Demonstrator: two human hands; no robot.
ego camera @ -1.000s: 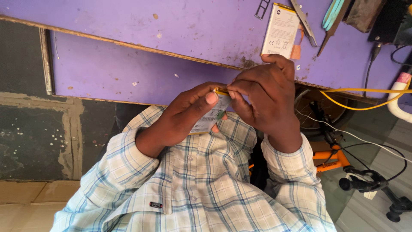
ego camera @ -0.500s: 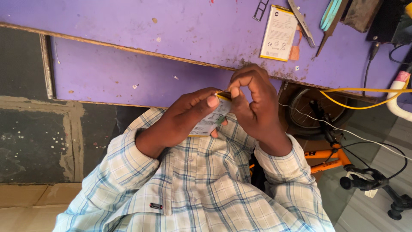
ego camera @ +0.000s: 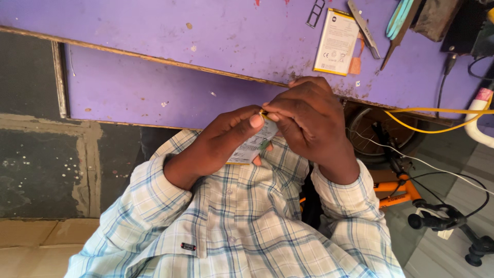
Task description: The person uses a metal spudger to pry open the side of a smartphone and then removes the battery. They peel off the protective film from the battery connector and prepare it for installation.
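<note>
Both hands meet just below the worktop edge, over the checked shirt. The left hand is curled around a flat white phone battery, and the right hand pinches shut on its small yellowish tab at the battery's 12 o'clock end. The tab looks only partly worked; the rest seems undone. A second battery lies on the worktop at 1 o'clock, tweezers beside it. Since a second ago the right hand has drawn back from that battery.

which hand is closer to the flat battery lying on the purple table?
Right. The right hand sits just below the battery on the table; the left hand is farther down-left.
</note>
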